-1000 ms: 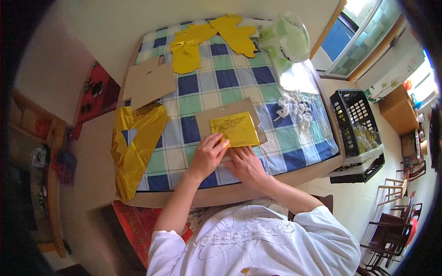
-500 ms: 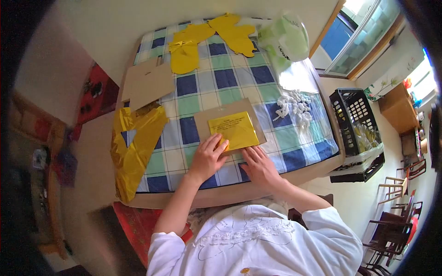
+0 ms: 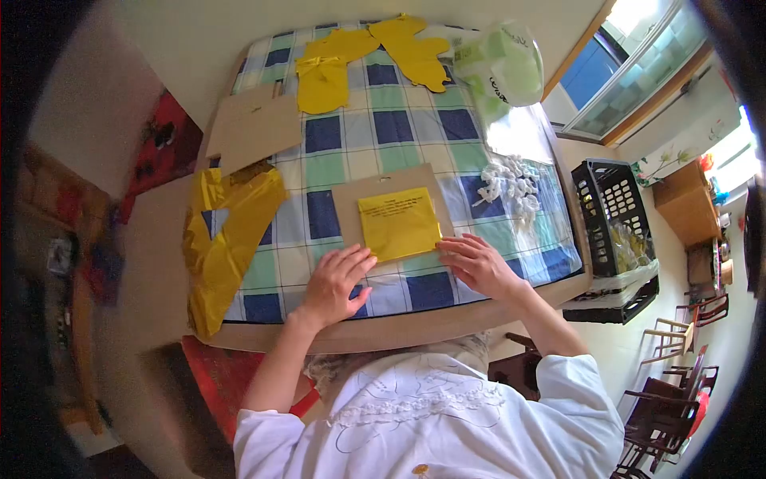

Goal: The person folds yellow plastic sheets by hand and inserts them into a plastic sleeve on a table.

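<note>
A folded yellow plastic packet (image 3: 399, 225) with printed text lies flat on a brown cardboard sheet (image 3: 345, 209) on the checked bed cover. My left hand (image 3: 335, 286) rests at the packet's lower left corner, fingers touching its edge and thumb apart. At the lower right corner, my right hand (image 3: 482, 265) lies with its fingertips at the packet's edge. Neither hand is closed around anything.
More cardboard sheets (image 3: 254, 132) and a crumpled yellow plastic sheet (image 3: 231, 247) lie on the left. Yellow pieces (image 3: 323, 84) and a green-white bag (image 3: 507, 68) are at the back. White strings (image 3: 511, 188) lie right, beside a black crate (image 3: 610, 199).
My left hand has slid left off the packet's face to its corner. My right hand has moved right, from the lower edge to the right corner. More of the packet now shows.
</note>
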Demonstrator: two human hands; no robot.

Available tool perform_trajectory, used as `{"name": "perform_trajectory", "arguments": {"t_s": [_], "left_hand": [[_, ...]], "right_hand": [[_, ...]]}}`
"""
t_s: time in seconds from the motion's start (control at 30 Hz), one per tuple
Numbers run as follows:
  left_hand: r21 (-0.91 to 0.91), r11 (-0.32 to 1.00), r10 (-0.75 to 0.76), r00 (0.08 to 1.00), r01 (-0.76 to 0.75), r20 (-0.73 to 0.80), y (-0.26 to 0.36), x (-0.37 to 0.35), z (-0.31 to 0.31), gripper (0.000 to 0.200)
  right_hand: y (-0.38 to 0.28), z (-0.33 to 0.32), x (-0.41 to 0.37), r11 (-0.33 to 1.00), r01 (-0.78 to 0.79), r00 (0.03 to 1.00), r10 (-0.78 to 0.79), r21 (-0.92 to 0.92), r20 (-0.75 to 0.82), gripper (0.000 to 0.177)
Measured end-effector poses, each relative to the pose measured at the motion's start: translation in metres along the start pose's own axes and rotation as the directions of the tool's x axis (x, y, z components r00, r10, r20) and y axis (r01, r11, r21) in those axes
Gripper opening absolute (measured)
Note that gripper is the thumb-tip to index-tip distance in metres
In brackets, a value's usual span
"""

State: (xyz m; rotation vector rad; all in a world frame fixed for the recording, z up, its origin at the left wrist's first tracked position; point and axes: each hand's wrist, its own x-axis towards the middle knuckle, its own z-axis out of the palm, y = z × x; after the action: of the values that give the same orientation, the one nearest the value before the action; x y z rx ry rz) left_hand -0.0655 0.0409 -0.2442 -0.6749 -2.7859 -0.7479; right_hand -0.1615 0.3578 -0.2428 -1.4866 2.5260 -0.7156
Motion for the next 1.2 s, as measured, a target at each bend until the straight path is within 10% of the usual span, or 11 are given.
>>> {"name": "perform_trajectory", "arguments": {"t_s": [0.17,0.77,1.2], "left_hand": [[0.059,0.998,0.023,0.999,-0.02,-0.038,-0.002,0.002,0.011,0.046],[-0.037,0.998,-0.064,0.981,0.058,-0.182,-0.019,-0.011,0.023,0.026],[0.05,0.999,0.015,0.98,-0.005,-0.199,-0.007,-0.001,0.016,0.025]], "right_hand": [[-0.019,0.0,0.024,0.996,-0.081,0.968,0.07,-0.035,-0.243,0.046],[-0.018,-0.021,0.008,0.999,-0.029,0.989,0.033,-0.033,0.144,0.054],[-0.039,0.01,0.015,0.99,-0.038,0.998,0.03,-0.134,-0.063,0.043]]}}
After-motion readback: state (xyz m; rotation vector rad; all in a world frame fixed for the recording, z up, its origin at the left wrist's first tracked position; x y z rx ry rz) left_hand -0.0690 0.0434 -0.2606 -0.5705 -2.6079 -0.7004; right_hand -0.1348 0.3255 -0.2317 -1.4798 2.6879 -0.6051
